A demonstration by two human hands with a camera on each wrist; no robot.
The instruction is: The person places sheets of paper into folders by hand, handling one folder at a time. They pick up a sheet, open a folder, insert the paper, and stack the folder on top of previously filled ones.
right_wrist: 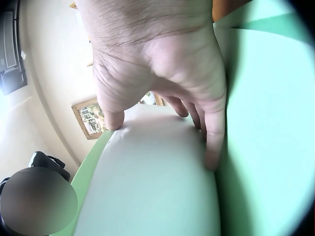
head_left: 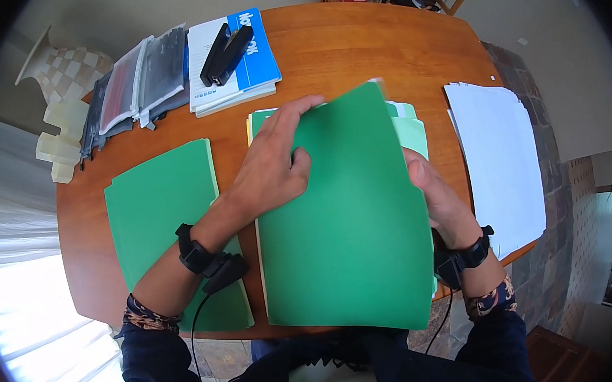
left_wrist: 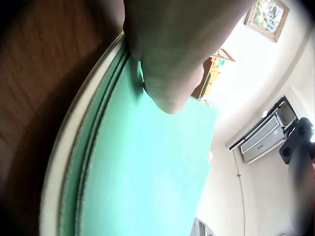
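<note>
Green folder (head_left: 346, 231) foremost, slanting above stack (head_left: 412, 136). Rests left hand (head_left: 268, 162), fingers loosely extended, along its edge; holds pale sheets (right_wrist: 147, 172) in right hand (head_left: 442, 201), between thumb and fingers. Risks spillage if pinching too lightly.

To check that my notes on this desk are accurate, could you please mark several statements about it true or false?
1. The black stapler lies on the blue and white notebook. True.
2. The white paper is on the person's left. False: it is on the person's right, near the edge of the table.
3. The right hand is at the side of the raised green folder. True.
4. The left hand is gripping the stapler. False: it is at the green folders in front of the person.
5. The zip pouches lie to the left of the notebook. True.
</note>
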